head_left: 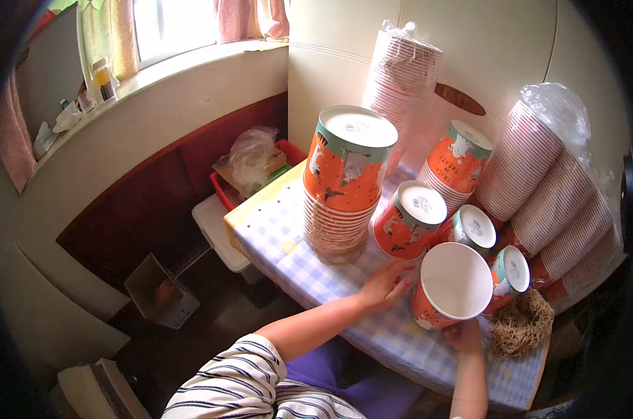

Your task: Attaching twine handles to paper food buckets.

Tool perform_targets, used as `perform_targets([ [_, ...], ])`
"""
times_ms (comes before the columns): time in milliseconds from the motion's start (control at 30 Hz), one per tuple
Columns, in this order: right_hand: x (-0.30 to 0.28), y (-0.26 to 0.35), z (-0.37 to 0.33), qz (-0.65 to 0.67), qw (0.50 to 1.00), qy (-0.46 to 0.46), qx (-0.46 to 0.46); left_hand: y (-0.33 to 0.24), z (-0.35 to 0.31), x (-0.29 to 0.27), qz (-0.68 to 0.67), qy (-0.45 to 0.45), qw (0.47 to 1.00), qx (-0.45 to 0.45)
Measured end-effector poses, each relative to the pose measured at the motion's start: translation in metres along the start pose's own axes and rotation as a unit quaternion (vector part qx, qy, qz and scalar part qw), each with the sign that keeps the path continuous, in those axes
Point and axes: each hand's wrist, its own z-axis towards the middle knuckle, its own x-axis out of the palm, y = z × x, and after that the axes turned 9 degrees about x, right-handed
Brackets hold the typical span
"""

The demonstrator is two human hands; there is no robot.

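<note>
An orange printed paper bucket (457,281) with a white inside has its open mouth facing up toward me. My right hand (463,334) holds it low on the near side, with some fingers hidden by the bucket. Just left of it, my left hand (386,286) is open, its fingers stretched toward the bucket and apart from it. Behind the bucket, an upside-down orange and green bucket (409,218) shows its white base. Two smaller upside-down cups (474,227) stand close by on the right, one nearer me. A tall nested stack of buckets (343,185) rises beyond my left hand.
A blue-checked tablecloth (274,237) covers the table. Another short stack (460,157) and several plastic-wrapped cup stacks (522,164) line the back and right. Shredded tan paper (522,325) lies at the right. A red basket (222,192) and an open cardboard box (163,290) are left of the table.
</note>
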Motion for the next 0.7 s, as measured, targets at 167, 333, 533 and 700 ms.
perform_targets([
  [167,-0.057,-0.013,0.022,-0.28,0.908,-0.132,-0.283,-0.007,0.005,0.015,-0.01,0.043,0.999,0.0],
  [333,-0.022,0.03,-0.017,-0.409,0.902,-0.14,-0.008,0.0,-0.001,0.002,-0.01,0.031,0.999,-0.006],
  [533,-0.024,0.036,-0.02,-0.648,0.756,-0.083,-0.035,-0.005,0.0,0.007,-0.014,0.042,0.999,-0.007],
  [700,-0.039,0.029,-0.017,-0.723,0.585,-0.024,-0.366,-0.007,0.001,0.01,-0.025,0.049,0.998,-0.033],
])
